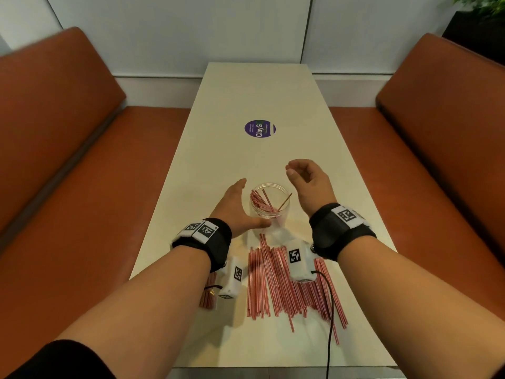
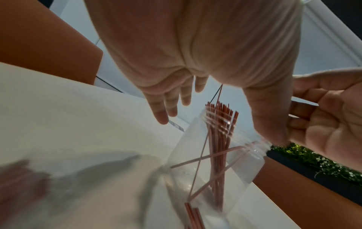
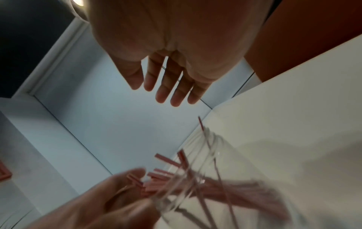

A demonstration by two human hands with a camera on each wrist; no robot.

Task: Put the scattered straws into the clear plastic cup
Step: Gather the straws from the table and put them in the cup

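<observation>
A clear plastic cup [image 1: 269,203] stands upright on the pale table [image 1: 246,99], near its middle and just beyond a wide heap of red-and-white striped straws [image 1: 276,280] lying flat at the near end. Inside the cup a bunch of straws [image 1: 259,202] leans against the left wall, with a few single ones crossing toward the right rim. The left hand [image 1: 235,209] is at the cup's left side, fingers straight and spread, thumb reaching under the near wall; whether skin touches plastic cannot be told, and it grips nothing. The right hand [image 1: 308,181] hovers above and to the right of the rim, fingers loosely bent, empty. Both wrists carry black straps with white marker blocks. A round purple sticker [image 1: 260,128] lies farther along the table, and orange bench seats [image 1: 68,138] flank it on both sides.
</observation>
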